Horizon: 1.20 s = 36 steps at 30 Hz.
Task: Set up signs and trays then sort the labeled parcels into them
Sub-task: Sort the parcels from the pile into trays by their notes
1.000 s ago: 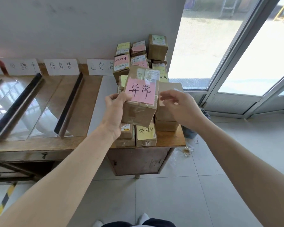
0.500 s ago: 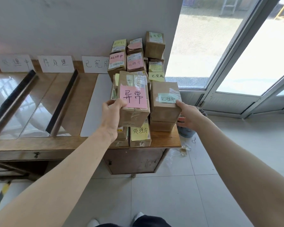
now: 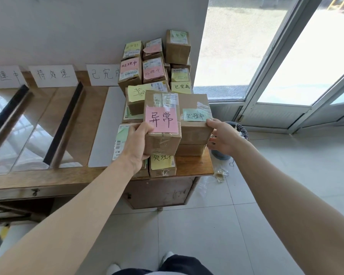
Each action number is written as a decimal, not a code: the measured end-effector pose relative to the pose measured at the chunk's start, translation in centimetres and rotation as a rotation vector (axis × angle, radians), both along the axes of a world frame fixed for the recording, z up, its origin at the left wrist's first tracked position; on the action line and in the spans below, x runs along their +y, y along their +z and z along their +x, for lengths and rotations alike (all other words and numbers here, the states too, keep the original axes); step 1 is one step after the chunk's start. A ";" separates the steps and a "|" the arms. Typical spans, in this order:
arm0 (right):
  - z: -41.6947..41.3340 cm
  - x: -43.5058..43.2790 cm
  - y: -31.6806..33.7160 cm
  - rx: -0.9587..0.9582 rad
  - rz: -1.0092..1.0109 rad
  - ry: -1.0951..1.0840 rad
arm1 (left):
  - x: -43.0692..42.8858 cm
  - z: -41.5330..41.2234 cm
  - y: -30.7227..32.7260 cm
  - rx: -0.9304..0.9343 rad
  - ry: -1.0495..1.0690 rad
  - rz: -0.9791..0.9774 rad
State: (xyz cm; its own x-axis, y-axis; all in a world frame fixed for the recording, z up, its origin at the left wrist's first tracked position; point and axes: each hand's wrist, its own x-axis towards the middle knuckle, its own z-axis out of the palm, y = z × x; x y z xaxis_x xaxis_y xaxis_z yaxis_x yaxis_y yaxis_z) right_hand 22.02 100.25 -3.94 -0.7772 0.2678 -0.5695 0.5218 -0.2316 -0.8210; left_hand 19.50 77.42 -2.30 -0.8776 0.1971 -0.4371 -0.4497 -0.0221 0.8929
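Left hand [image 3: 136,142] grips pink-labelled parcel [image 3: 162,124] above desk [image 3: 195,165] right end. Right hand [image 3: 223,136] holds green-labelled parcel [image 3: 195,120] atop stack near right edge.

Brown cardboard parcels [image 3: 175,50] with glossy clear tape and matt paper notes; worn wooden desk [image 3: 68,177]; glossy clear plastic trays [image 3: 68,126].

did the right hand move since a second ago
Yes. The right hand has gone right and down, off the pink-note parcel to the right edge of the green-note parcel, which sits still on the table.
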 end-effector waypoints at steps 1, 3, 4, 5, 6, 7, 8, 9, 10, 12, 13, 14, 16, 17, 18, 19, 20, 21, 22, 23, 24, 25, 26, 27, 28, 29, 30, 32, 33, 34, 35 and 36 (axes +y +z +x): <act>0.0 0.1 -0.1 0.004 0.007 0.011 | -0.1 0.0 -0.1 -0.003 0.003 0.005; 0.1 0.2 -0.4 0.009 0.008 0.015 | -0.2 0.1 -0.4 -0.001 -0.005 0.008; 0.2 0.1 -0.4 0.015 0.003 0.011 | -0.2 0.2 -0.4 0.003 -0.008 0.016; 0.3 0.1 -0.4 0.025 -0.002 0.002 | -0.3 0.3 -0.4 0.008 -0.007 0.031; 0.4 0.0 -0.4 0.039 -0.003 -0.012 | -0.4 0.4 -0.5 0.012 -0.004 0.047; 0.5 0.0 -0.3 0.056 0.000 -0.028 | -0.4 0.5 -0.4 0.014 -0.002 0.064; 0.6 0.0 -0.3 0.073 0.005 -0.041 | -0.5 0.6 -0.4 0.018 -0.003 0.077; 0.7 0.0 -0.2 0.088 0.010 -0.048 | -0.6 0.6 -0.4 0.022 -0.009 0.090; 0.7 0.0 0.0 0.100 0.010 -0.051 | -0.7 0.7 -0.3 0.023 -0.014 0.101; 0.9 0.0 0.6 0.120 0.000 -0.065 | -0.8 0.8 -0.1 0.022 -0.022 0.121; 0.9 0.0 1.0 0.134 -0.005 -0.076 | -0.9 0.8 0.0 0.028 -0.024 0.131; 1.0 -0.2 1.4 0.153 -0.010 -0.091 | -1.1 0.8 0.2 0.040 -0.028 0.139; 1.0 -0.7 2.2 0.194 -0.024 -0.129 | -1.5 0.6 0.6 0.079 -0.036 0.151; 1.0 -0.9 2.6 0.209 -0.036 -0.150 | -1.9 0.5 0.7 0.101 -0.041 0.154; 1.0 -1.2 3.0 0.223 -0.049 -0.168 | -2.3 0.3 0.9 0.122 -0.045 0.158; 1.0 -1.5 3.5 0.238 -0.061 -0.176 | -2.7 0.2 1.1 0.141 -0.051 0.166; 0.9 -1.9 3.9 0.255 -0.068 -0.175 | -3.2 0.0 1.4 0.157 -0.058 0.172; 0.9 -2.3 4.3 0.274 -0.070 -0.166 | -3.7 0.0 1.7 0.173 -0.066 0.180; 0.9 -2.8 4.8 0.294 -0.072 -0.154 | -4.3 -0.1 2.0 0.187 -0.070 0.190; 0.8 -3.4 5.3 0.311 -0.078 -0.142 | -5.0 -0.2 2.4 0.204 -0.068 0.205; 0.7 -3.9 5.8 0.328 -0.085 -0.126 | -5.7 -0.3 2.8 0.223 -0.057 0.221; 0.5 -4.6 6.2 0.339 -0.087 -0.104 | -6.5 -0.5 3.2 0.243 -0.042 0.237; 0.3 -5.2 6.6 0.345 -0.086 -0.075 | -7.3 -0.8 3.6 0.261 -0.022 0.252; 0.1 -5.9 7.0 0.347 -0.087 -0.044 | -8.2 -1.1 3.9 0.281 -0.004 0.264; -0.1 -6.7 7.4 0.347 -0.094 -0.013 | -9.1 -1.4 4.2 0.302 0.013 0.271; -0.4 -7.5 7.8 0.350 -0.103 0.016 | -9.9 -1.6 4.5 0.323 0.024 0.276; -0.6 -8.3 8.1 0.354 -0.108 0.039 | -10.8 -1.9 4.8 0.345 0.031 0.280; -1.3 -10.1 8.6 0.372 -0.117 0.070 | -12.6 -2.2 5.4 0.381 0.042 0.286; -1.7 -11.2 8.8 0.379 -0.126 0.079 | -13.6 -2.3 5.6 0.391 0.053 0.289; -2.1 -12.2 9.0 0.383 -0.135 0.089 | -14.6 -2.5 5.8 0.398 0.065 0.291; -2.5 -13.2 9.1 0.386 -0.142 0.104 | -15.6 -2.7 6.0 0.406 0.073 0.292; -2.9 -14.2 9.3 0.387 -0.146 0.121 | -16.7 -2.9 6.1 0.412 0.081 0.291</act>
State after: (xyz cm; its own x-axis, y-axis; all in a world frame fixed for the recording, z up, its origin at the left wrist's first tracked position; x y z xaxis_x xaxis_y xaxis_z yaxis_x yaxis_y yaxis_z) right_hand 19.13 86.08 5.32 -0.9617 0.0997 -0.2552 0.2125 -0.3164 -0.9245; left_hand 16.64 60.73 3.77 -0.9829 0.1836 0.0118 -0.0477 -0.3164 0.9474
